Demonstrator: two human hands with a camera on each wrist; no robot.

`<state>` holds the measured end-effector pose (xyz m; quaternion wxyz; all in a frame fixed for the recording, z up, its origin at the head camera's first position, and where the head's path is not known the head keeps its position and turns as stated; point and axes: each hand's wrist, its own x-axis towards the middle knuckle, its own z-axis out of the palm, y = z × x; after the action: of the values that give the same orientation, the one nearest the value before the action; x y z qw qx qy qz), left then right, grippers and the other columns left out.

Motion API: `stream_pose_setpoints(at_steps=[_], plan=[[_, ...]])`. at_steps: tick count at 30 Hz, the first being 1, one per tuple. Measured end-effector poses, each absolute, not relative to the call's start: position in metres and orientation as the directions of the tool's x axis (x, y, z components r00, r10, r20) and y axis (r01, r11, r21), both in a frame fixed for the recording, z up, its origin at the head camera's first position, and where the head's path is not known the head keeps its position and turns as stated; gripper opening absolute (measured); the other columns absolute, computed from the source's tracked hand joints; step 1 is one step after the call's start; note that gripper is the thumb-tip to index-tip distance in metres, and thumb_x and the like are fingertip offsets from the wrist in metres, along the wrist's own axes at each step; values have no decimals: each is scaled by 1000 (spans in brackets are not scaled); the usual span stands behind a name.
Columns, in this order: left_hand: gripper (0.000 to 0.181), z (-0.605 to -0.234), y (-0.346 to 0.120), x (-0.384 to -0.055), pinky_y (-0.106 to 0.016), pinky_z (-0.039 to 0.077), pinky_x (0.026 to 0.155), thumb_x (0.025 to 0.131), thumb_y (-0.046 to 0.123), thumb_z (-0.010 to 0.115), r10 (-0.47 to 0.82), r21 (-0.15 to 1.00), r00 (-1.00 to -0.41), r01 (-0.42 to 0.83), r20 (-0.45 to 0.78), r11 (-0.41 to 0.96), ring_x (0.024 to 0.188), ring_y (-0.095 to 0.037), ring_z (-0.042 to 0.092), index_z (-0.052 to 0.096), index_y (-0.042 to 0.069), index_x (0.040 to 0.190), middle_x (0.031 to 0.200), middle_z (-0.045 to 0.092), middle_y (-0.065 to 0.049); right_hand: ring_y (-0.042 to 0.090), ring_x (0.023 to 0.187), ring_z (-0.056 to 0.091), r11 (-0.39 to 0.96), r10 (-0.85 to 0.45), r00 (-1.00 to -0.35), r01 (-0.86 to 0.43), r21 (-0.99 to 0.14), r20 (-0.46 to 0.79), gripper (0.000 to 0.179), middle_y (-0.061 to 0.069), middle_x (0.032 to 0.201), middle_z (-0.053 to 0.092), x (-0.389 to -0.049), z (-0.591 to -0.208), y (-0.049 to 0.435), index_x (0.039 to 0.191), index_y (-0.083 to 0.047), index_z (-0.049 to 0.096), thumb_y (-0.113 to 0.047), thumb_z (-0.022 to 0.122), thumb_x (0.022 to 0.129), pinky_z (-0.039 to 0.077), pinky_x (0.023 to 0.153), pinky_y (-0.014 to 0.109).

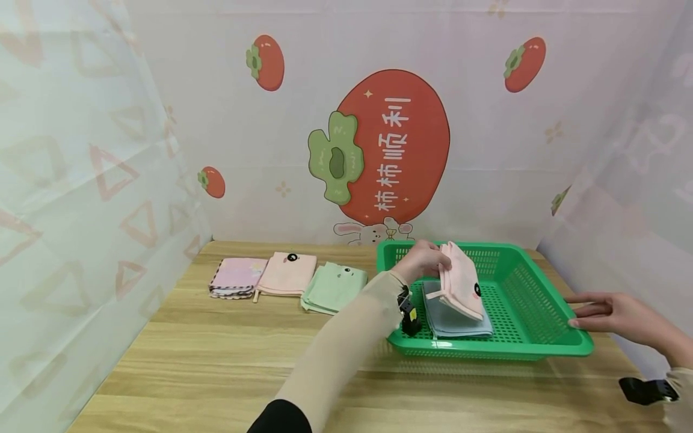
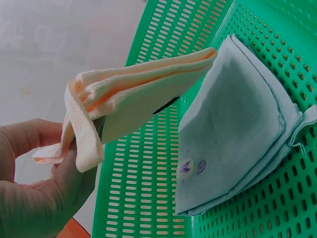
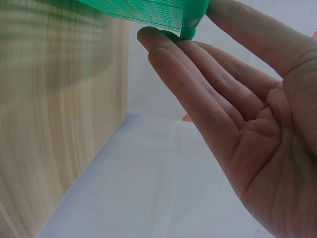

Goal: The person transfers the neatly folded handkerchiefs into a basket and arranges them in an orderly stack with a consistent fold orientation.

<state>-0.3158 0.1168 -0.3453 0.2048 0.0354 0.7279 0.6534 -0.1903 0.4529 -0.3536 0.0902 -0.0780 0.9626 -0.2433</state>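
Note:
A folded pink towel with a black eye patch is pinched at one end by my left hand, tilted over the green basket. Below it, a folded blue towel lies on the basket's floor. The left wrist view shows the pink towel's layered edge and hanging loop beside the blue towel, which bears small purple marks. My right hand holds the basket's right rim. In the right wrist view, its thumb and long fingers lie on either side of that rim.
Left of the basket, a row of folded towels lies on the wooden table: lilac with a checked edge, pink and mint green. A printed cloth backdrop stands behind and at both sides.

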Motion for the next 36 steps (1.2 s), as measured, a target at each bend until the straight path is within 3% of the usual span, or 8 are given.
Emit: stream_pose_setpoints(at_steps=[8, 21, 25, 36], plan=[[7, -346, 124, -312, -40, 57, 76, 79, -4, 68, 317, 961, -910, -232, -268, 148, 66, -20, 64, 63, -1, 82, 75, 62, -9, -9, 80, 60, 870, -190, -972, -103, -483, -135, 65, 29, 111, 64, -191, -354, 454, 132, 15, 43, -30, 64, 90, 56, 68, 32], [7, -347, 132, -308, -45, 56, 80, 78, -7, 68, 321, 957, -903, -255, -286, 135, 77, -30, 69, 64, -2, 82, 72, 63, -11, -8, 81, 61, 868, -195, -972, -107, -485, -135, 66, 28, 111, 64, -192, -356, 455, 133, 14, 43, -32, 64, 90, 56, 67, 29], [8, -348, 133, -308, -48, 54, 85, 77, -8, 69, 333, 952, -894, -258, -301, 167, 75, -30, 69, 63, -3, 79, 71, 63, -12, -8, 81, 61, 866, -195, -971, -106, -488, -135, 66, 28, 111, 64, -192, -357, 455, 133, 13, 43, -32, 64, 90, 56, 67, 28], [11, -344, 132, -306, -48, 54, 84, 77, -6, 71, 316, 927, -889, -244, -332, 285, 73, -29, 67, 62, 0, 81, 69, 63, -12, -9, 81, 60, 866, -198, -970, -107, -488, -140, 64, 30, 112, 63, -191, -354, 454, 133, 15, 42, -28, 63, 91, 56, 68, 32]])
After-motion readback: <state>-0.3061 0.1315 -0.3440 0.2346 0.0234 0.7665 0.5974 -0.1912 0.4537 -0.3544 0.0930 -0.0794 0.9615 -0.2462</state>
